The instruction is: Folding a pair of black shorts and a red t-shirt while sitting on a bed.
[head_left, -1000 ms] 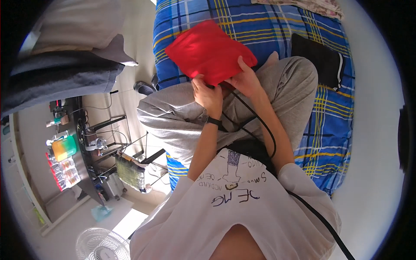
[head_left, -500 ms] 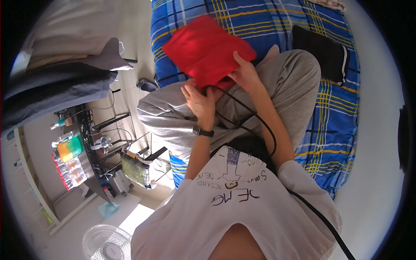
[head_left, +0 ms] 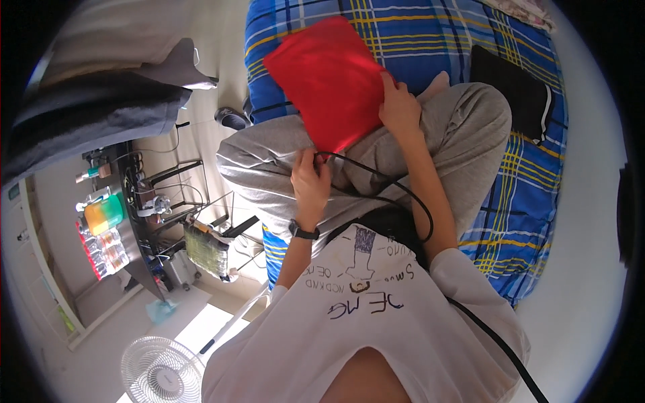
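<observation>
The flat red soft pad (head_left: 329, 80) lies on the grey-trousered lap, above the black cord (head_left: 390, 195). Left hand (head_left: 310, 180) pinches the cord at the pad's lower edge; right hand (head_left: 398, 106) clasps its right edge. Judging by this, the cord's attachment is being handled; next needs steadying the pad.

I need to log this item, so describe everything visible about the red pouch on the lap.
The red pouch is flat, roughly rectangular with rounded corners, plain and smooth with a slight sheen, like fabric or soft plastic. It lies tilted across the grey-trousered knees, its far end over the blue plaid bedcover. The right hand grips its right edge; the left hand is at its lower corner, where a black cable starts.
</observation>
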